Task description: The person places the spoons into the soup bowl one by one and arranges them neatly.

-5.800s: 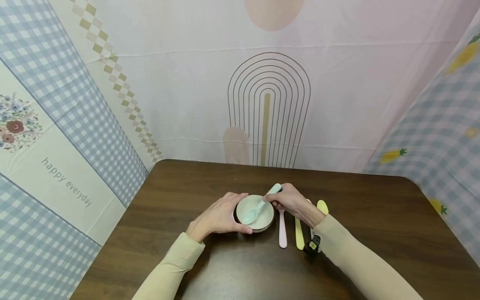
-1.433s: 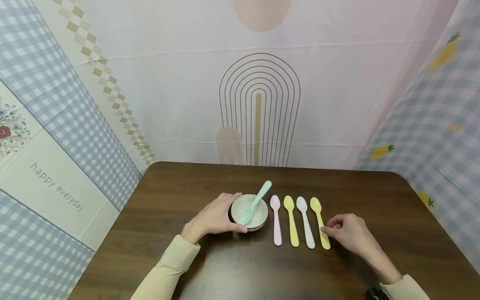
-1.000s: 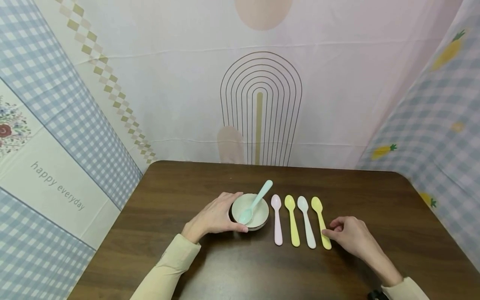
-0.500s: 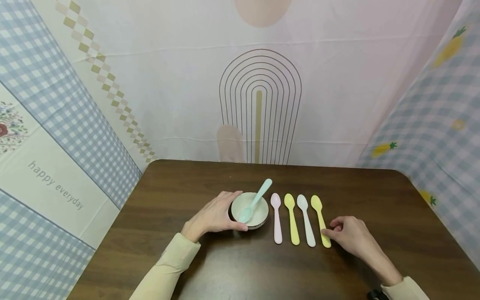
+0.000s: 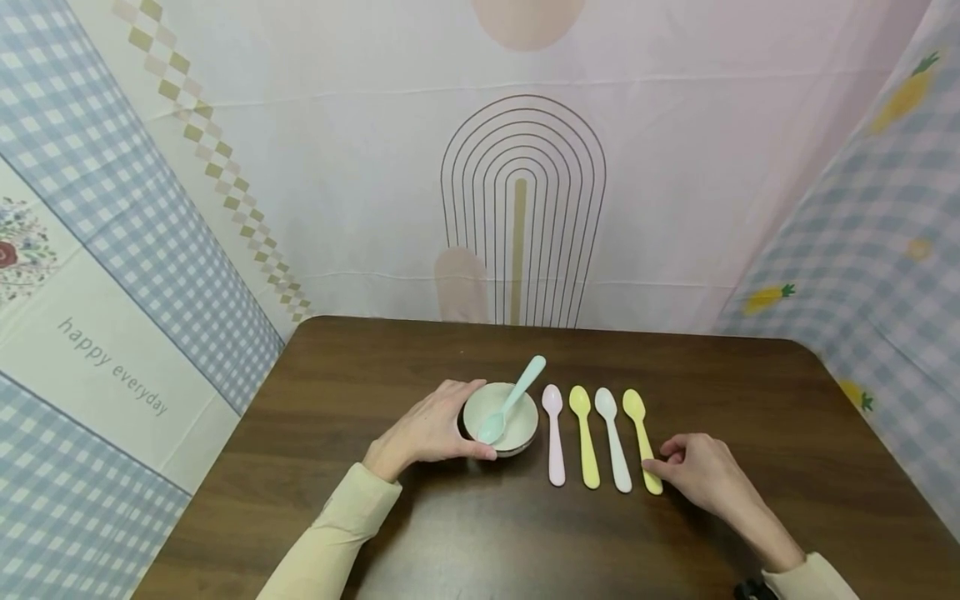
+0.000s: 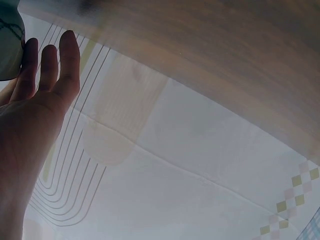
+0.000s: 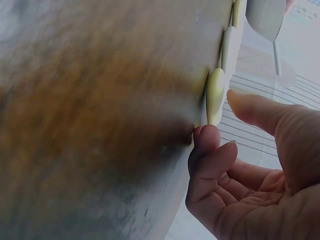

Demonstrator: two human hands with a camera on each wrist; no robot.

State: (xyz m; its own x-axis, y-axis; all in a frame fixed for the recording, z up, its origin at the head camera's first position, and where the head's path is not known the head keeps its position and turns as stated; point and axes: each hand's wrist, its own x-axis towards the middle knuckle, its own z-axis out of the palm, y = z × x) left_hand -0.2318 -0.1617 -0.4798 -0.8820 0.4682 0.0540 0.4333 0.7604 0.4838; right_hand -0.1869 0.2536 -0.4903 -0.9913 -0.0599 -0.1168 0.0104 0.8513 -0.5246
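My left hand (image 5: pixel 427 423) grips the side of a small pale bowl (image 5: pixel 519 433), thumb at the near rim and fingers round the far side. Inside it leans a mint spoon (image 5: pixel 521 385), handle sticking out over the back right rim. To the bowl's right a pink spoon (image 5: pixel 555 442), a yellow spoon (image 5: pixel 584 437), a white spoon (image 5: pixel 615 442) and a second yellow spoon (image 5: pixel 637 421) lie in a row, handles toward me. My right hand (image 5: pixel 701 471) holds this last spoon lightly by its handle, thumb and forefinger on either side. In the right wrist view the yellow handle (image 7: pixel 215 92) shows between them.
The dark wooden table (image 5: pixel 480 533) has its far edge against a pale patterned cloth (image 5: pixel 360 208). Checked cloth (image 5: pixel 885 292) hangs at the right, and another checked panel (image 5: pixel 187 250) at the left.
Several seconds ago my right hand held the mint spoon in the bowl; it has let go and moved right to the last yellow spoon. Over the last second both hands keep still.
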